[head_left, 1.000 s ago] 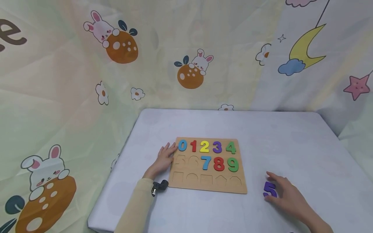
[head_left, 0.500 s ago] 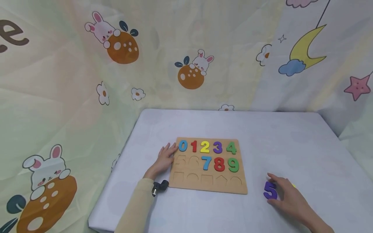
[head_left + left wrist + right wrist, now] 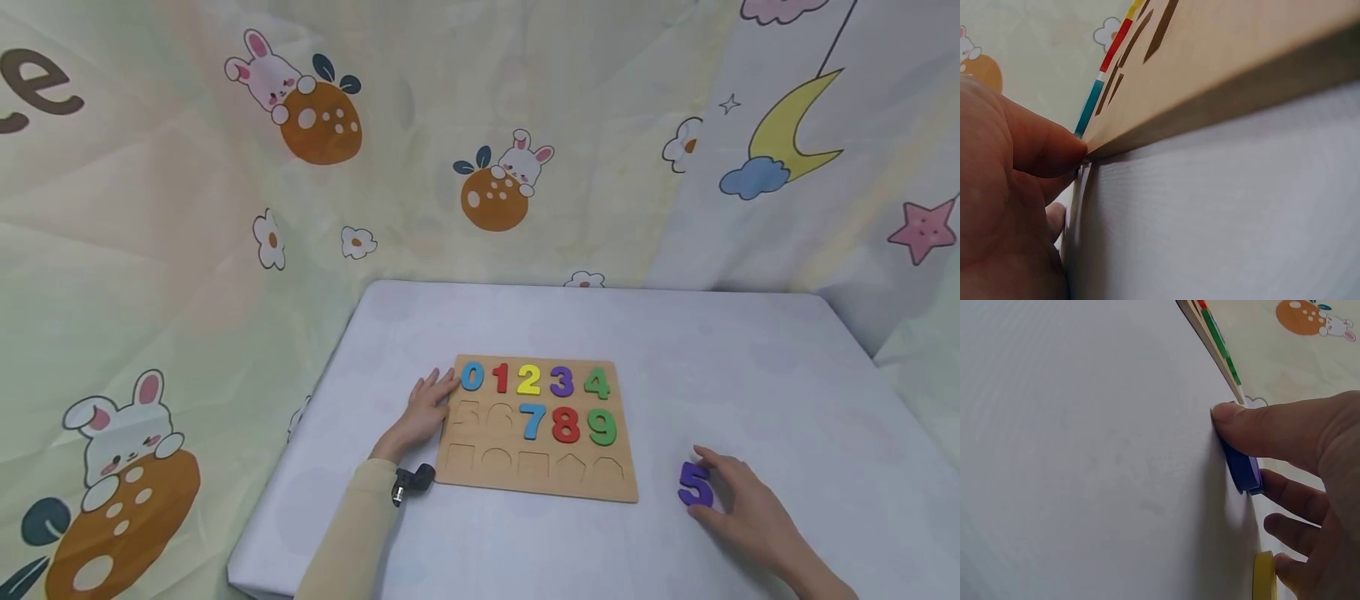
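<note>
Eight numbers seated in wooden puzzle board point(image 3: 536, 483), 5 and 6 slots and shape row still vacant; left hand point(image 3: 422, 410) flat, fingers straight against board's left edge; right hand point(image 3: 738, 504) pinching purple 5 point(image 3: 695, 486) on table point(image 3: 750, 367), right of board, yellow piece point(image 3: 1264, 575) beside.

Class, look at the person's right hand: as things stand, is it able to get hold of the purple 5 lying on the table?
Probably yes. The right hand already touches the purple 5, thumb against its edge, and nothing lies between them on the table.
</note>
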Action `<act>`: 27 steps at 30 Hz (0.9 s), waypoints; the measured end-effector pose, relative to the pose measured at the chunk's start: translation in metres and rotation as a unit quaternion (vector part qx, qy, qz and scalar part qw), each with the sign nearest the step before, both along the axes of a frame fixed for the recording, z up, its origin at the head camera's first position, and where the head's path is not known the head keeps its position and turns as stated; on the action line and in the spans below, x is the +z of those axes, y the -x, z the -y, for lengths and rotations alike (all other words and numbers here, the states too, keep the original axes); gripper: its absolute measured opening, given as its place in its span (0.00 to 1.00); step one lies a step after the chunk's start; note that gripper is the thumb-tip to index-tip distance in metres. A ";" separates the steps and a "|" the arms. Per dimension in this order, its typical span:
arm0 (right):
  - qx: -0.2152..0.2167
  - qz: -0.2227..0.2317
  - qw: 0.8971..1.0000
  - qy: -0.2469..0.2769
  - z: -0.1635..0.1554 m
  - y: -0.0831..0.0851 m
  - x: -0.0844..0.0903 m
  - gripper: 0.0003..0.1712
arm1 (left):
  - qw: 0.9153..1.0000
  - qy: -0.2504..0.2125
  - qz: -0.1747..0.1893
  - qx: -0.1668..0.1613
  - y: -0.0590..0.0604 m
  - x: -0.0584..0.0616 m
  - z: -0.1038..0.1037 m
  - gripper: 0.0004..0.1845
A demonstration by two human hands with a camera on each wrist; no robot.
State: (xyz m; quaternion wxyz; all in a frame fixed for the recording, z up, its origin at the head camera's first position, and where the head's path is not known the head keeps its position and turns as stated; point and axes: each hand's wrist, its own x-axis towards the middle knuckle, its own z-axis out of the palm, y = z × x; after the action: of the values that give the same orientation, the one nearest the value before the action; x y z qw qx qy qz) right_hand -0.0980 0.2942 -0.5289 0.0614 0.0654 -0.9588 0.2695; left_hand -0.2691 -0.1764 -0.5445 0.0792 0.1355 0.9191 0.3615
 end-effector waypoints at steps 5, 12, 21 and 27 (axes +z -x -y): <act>-0.005 -0.010 1.000 -0.002 0.007 0.005 0.001 0.51 | 1.000 -0.001 -0.001 0.001 -0.001 0.000 0.000 0.30; -0.001 -0.012 1.000 0.010 0.017 0.013 0.006 0.50 | 1.000 -0.001 0.003 0.004 -0.001 0.001 0.001 0.30; 0.007 -0.002 1.000 0.029 0.033 0.028 0.005 0.51 | 1.000 0.000 0.005 0.007 -0.001 0.002 0.000 0.30; 0.024 -0.001 0.999 0.045 0.047 0.038 0.006 0.51 | 1.000 -0.007 0.006 0.004 0.000 0.002 0.000 0.30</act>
State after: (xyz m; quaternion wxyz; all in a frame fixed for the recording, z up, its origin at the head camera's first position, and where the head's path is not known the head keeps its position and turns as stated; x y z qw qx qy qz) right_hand -0.1359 0.2469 -0.5230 0.0586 0.0857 -0.9439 0.3134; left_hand -0.2695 -0.1765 -0.5429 0.0820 0.1301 0.9165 0.3692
